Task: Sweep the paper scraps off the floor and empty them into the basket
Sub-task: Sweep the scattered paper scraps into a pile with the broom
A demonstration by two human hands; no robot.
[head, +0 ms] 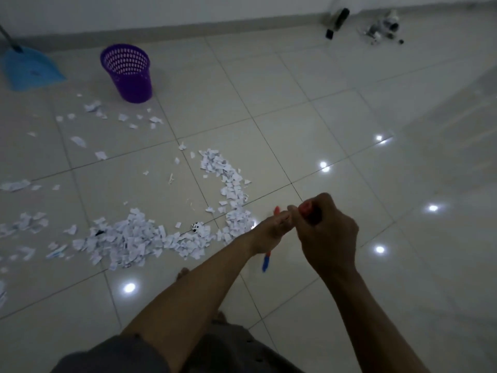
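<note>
White paper scraps (129,238) lie in a curved band across the tiled floor, with loose bits (99,109) scattered toward the back left. A purple mesh basket (126,74) stands upright at the back left, with a blue dustpan (29,68) beside it against the wall. My right hand (325,232) grips the red top of a broom handle (306,208). My left hand (271,232) holds the same handle lower down, where a blue part (266,262) shows beneath it. The broom's head is hidden behind my arms.
A dark bottle-like object (340,18) and a small heap of grey clutter (384,28) sit by the far wall at the right. Bright light spots reflect off the glossy tiles. My bare toes (183,273) show below my left forearm.
</note>
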